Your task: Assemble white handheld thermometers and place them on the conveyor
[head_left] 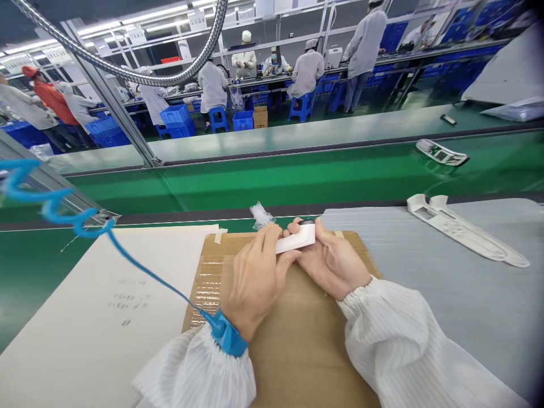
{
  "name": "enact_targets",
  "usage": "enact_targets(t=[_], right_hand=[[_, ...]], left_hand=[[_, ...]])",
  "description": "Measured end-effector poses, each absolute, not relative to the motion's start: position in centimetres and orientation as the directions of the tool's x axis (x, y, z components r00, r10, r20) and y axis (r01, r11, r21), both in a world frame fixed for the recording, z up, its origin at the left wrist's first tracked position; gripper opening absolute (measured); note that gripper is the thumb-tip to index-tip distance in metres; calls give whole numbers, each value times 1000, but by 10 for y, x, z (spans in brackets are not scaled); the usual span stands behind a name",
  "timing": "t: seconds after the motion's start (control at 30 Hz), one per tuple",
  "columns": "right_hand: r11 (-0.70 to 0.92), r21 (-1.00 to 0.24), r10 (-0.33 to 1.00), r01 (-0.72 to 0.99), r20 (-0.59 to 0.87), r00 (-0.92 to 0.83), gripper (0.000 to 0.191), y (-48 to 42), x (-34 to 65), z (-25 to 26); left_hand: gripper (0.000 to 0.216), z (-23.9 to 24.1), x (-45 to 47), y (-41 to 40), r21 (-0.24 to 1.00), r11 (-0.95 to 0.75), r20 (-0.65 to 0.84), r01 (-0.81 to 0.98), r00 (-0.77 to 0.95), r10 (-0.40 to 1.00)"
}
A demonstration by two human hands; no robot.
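Observation:
Between my two hands is a small white plastic device (297,238) with a black round part at its upper right end. My left hand (257,275) closes on its left end, thumb along the near side. Around the far and right side, the fingers and thumb of my right hand (334,255) grip the other end. Both hands are above a brown cardboard sheet (297,351). A blue wrist strap (229,335) with a coiled blue cord circles my left wrist. Just beyond the left fingers lies a crumpled clear plastic bag (261,215).
A long white plastic shell (465,229) lies on grey foam (408,266) to the right. Another shell with a circuit board (442,153) rests on the green conveyor belt (276,181). White paper (106,300) covers the left. Several people work at benches beyond.

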State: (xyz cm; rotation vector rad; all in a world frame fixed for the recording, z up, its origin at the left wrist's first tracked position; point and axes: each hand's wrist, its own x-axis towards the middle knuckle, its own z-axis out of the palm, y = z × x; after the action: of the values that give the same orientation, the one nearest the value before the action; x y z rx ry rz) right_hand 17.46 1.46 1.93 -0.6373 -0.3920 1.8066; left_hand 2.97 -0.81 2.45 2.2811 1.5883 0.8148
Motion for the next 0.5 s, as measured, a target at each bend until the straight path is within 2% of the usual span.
enact_targets(t=[0.13, 0.23, 0.33, 0.5], right_hand=[[-376, -555, 925, -742, -274, -264, 24, 17, 181, 23], [-333, -599, 933, -728, -322, -162, 33, 20, 178, 20], [-241, -643, 936, -727, -352, 1, 41, 22, 174, 18], [-275, -556, 890, -784, -456, 11, 40, 17, 171, 19]], left_hand=[[38, 28, 38, -16, 379, -312, 140, 871, 279, 950], [48, 26, 47, -21, 304, -329, 76, 894, 322, 944], [49, 22, 52, -23, 242, -386, 82, 890, 378, 922], [50, 17, 53, -28, 142, -451, 129, 881, 435, 891]])
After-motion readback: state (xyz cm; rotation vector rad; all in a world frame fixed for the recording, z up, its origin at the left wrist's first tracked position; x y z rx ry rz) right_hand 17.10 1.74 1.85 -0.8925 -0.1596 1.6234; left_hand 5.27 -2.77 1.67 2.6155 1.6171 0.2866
